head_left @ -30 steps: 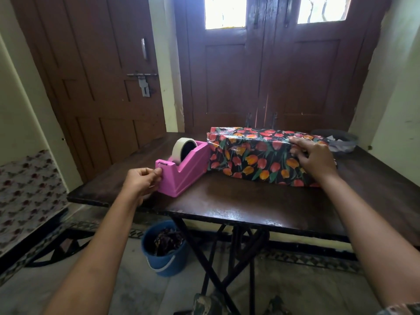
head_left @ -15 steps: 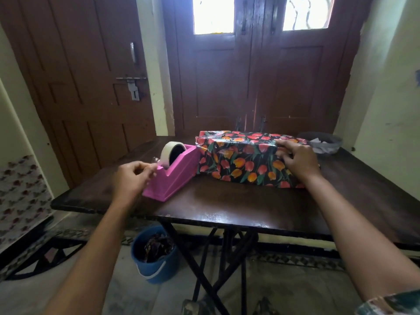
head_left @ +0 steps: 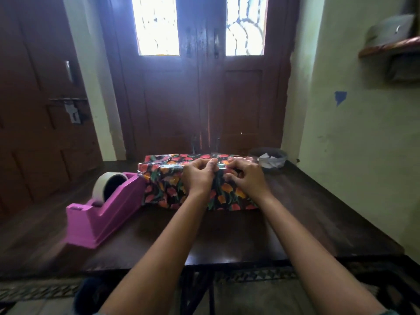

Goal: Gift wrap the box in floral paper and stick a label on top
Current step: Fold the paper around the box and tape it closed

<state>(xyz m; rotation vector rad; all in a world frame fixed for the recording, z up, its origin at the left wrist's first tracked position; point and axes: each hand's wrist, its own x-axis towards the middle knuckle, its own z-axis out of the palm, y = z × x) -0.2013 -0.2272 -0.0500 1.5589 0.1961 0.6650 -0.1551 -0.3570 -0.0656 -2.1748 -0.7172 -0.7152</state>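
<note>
The box wrapped in black floral paper (head_left: 163,187) lies across the far middle of the dark table (head_left: 227,235). Both hands meet at its top front edge. My left hand (head_left: 197,176) has its fingers curled and pinches a strip of clear tape against the paper; the strip itself is hard to make out. My right hand (head_left: 246,178) sits right beside it, fingers curled over the same edge, gripping the wrapped box. A pink tape dispenser (head_left: 102,214) with a roll of tape stands left of the box, touching its left end.
A dark bowl (head_left: 270,159) with white paper scraps sits at the table's back right corner. Brown doors stand behind the table and a pale wall runs along its right side. A blue bucket (head_left: 88,296) shows blurred on the floor under the table's front left.
My left hand left the dispenser's cutter and moved right to the box's top edge beside my right hand. The camera came closer and shifted right.
</note>
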